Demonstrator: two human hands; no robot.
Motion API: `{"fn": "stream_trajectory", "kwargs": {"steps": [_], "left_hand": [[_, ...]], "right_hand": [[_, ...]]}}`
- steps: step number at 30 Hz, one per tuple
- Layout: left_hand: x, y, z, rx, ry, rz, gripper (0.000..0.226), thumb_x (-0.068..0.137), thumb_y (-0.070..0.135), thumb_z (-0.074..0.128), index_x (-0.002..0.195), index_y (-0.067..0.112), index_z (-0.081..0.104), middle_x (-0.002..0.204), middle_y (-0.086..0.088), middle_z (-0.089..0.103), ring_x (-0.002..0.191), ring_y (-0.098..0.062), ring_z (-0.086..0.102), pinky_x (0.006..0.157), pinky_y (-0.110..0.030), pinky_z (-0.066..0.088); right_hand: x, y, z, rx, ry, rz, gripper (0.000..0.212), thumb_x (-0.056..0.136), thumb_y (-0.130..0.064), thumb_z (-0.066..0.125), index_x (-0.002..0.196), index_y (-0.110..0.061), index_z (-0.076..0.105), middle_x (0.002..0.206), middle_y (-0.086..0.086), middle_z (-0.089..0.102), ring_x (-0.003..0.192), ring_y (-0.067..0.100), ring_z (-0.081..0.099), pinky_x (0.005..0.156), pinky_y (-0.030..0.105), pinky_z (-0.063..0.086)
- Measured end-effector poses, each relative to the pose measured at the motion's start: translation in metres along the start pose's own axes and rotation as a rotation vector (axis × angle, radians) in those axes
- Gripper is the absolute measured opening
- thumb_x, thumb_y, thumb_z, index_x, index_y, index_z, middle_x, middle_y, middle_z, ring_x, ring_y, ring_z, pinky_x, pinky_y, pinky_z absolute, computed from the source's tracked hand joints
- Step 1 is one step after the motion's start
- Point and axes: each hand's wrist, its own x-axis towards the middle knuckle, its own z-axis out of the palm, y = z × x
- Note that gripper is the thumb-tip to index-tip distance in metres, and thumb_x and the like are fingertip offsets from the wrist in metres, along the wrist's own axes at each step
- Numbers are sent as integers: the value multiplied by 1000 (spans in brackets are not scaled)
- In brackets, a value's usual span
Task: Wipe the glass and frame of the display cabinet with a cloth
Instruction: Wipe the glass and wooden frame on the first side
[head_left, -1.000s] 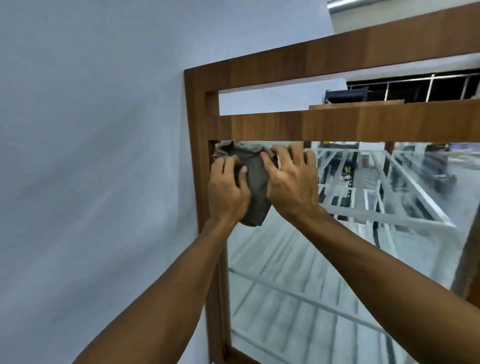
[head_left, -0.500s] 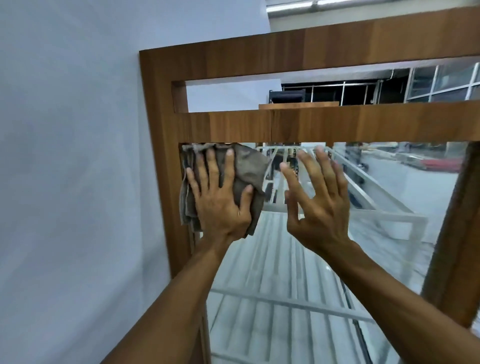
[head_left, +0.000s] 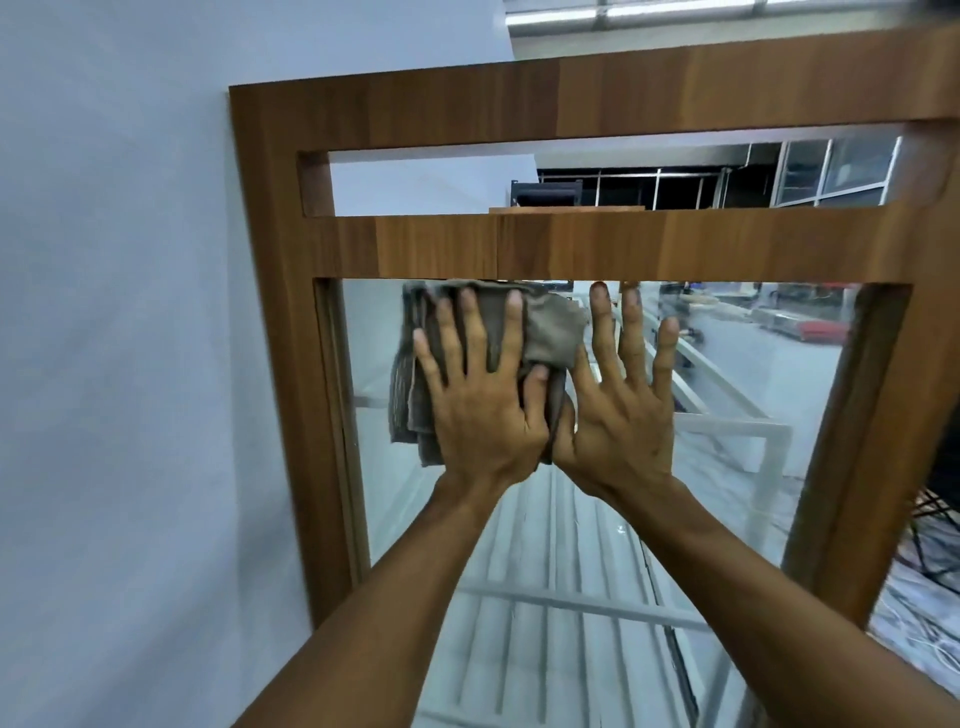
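**Flat palm on a loose cloth, bare hand on the pane**

The cloth (head_left: 550, 327), a grey-brown folded wad, lies against the glass pane (head_left: 727, 493) high up and left of the middle, its top edge just under the cross rail (head_left: 675, 244) of the wooden frame (head_left: 395, 109). The left hand (head_left: 478, 405) presses it there with fingers straight and spread. Nothing is curled round the fabric, so only palm pressure holds it. The right hand (head_left: 618, 415) is just beside it on the right, also flat with fingers apart and holding nothing, its thumb at the cloth's right edge. Whether its palm actually touches the glass cannot be told.

Likely troubles from here:

- **Cloth slipping.** Since it is pinned rather than gripped, a fast stroke or a moment of lighter pressure could let the wad slide out and drop.
- **Fingermarks.** If the bare right hand is on the glass, it would probably smear the surface being cleaned, and that patch would need another pass.
- **Streaks.** The cloth is bunched in uneven folds, with loose layers hanging to the left of the hand. Contact is probably patchy.
- **Missed corner.** A strip of glass shows between the cloth and the left stile (head_left: 291, 364), and it is easy to skip.
- **Hard pushing.** Two flat hands leaning on one pane could flex or rattle it.
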Motion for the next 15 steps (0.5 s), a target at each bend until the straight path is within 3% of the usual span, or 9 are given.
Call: {"fn": "stream_trajectory", "kwargs": {"steps": [2, 3, 6, 7, 10, 11, 12, 15], "left_hand": [[-3, -23, -1, 7, -17, 114, 71, 104, 52, 38, 165, 23, 15, 173, -12, 9, 161, -33, 2, 129, -57, -2], [-2, -30, -2, 15, 16, 22, 72, 104, 52, 38, 165, 23, 16, 173, -13, 9, 161, -33, 3, 129, -57, -1], [9, -2, -3, -5, 119, -484, 72, 105, 52, 33, 166, 14, 20, 173, -19, 10, 161, -39, 5, 127, -63, 4], [12, 16, -2, -17, 95, -481, 74, 106, 52, 31, 166, 12, 19, 173, -20, 10, 161, -40, 4, 127, -64, 3], [-1, 29, 4, 6, -34, 0, 74, 105, 54, 33, 166, 15, 18, 173, -17, 10, 161, -38, 4, 129, -61, 0], [-5, 16, 5, 17, -48, 109, 74, 104, 55, 36, 165, 18, 18, 173, -16, 11, 161, -36, 5, 129, -60, 0], [-6, 4, 5, 21, -31, 109, 73, 104, 55, 37, 165, 19, 19, 173, -15, 13, 161, -35, 6, 129, -60, 1], [2, 18, 3, 10, 99, -383, 75, 105, 54, 34, 166, 13, 20, 173, -19, 12, 161, -38, 6, 127, -64, 5]], "right_hand": [[-2, 11, -4, 24, -4, -46, 65, 101, -30, 46, 160, -10, 31, 170, 15, 18, 158, 36, 11, 128, 59, 6], [-3, 17, -5, 28, -3, -67, 63, 102, -30, 46, 161, -12, 30, 170, 14, 17, 159, 34, 11, 128, 57, 7], [-6, 30, -7, 24, 16, -76, 62, 104, -31, 46, 161, -15, 30, 170, 15, 17, 159, 32, 13, 128, 57, 9], [-7, 31, -7, 14, 28, -60, 62, 104, -31, 46, 161, -14, 31, 169, 17, 18, 159, 33, 14, 127, 59, 9], [-9, 35, -6, 8, 74, -29, 67, 99, -24, 50, 160, -8, 29, 168, 20, 17, 158, 36, 16, 127, 59, 5], [-11, 37, -6, 4, 76, -30, 68, 99, -25, 51, 160, -9, 26, 168, 19, 17, 158, 36, 15, 127, 59, 3], [-12, 41, -6, -8, 69, -27, 67, 101, -27, 49, 161, -12, 24, 169, 17, 16, 158, 35, 15, 127, 58, 0], [-15, 52, -9, -40, 37, -20, 64, 104, -35, 45, 163, -20, 23, 170, 14, 14, 159, 33, 12, 127, 58, -4]]}}
